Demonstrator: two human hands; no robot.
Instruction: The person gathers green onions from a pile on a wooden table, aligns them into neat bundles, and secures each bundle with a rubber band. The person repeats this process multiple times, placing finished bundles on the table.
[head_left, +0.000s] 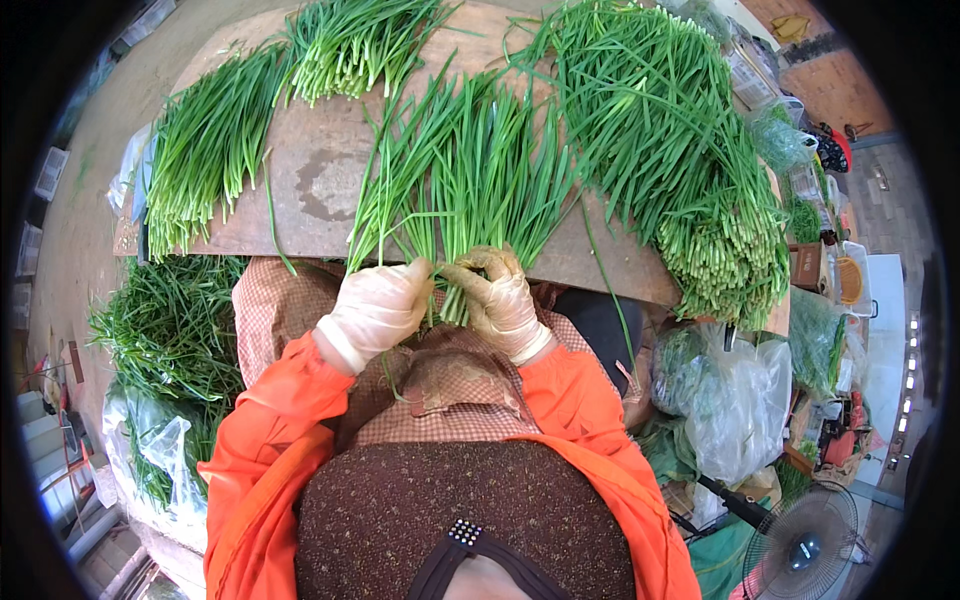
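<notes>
In front of me a bunch of Chinese chives (480, 180) lies fanned on a wooden board, cut ends toward my body. My right hand (504, 304), in a soiled pale glove, grips its pale stems (454, 306), which stick out below the fingers. My left hand (381, 306), gloved too, is curled beside the right one. Its thumb and forefinger pinch at thin chive strands along the bunch's left side; the exact strands are hidden by the fingers. More loose chives (367, 232) run down behind the left hand.
The wooden board (322, 176) carries a large chive heap (652, 127) at right and smaller bundles (214, 142) at left. Chive trimmings (169, 330) pile below its left end. Plastic bags (739, 405) and a fan (802, 544) stand at right.
</notes>
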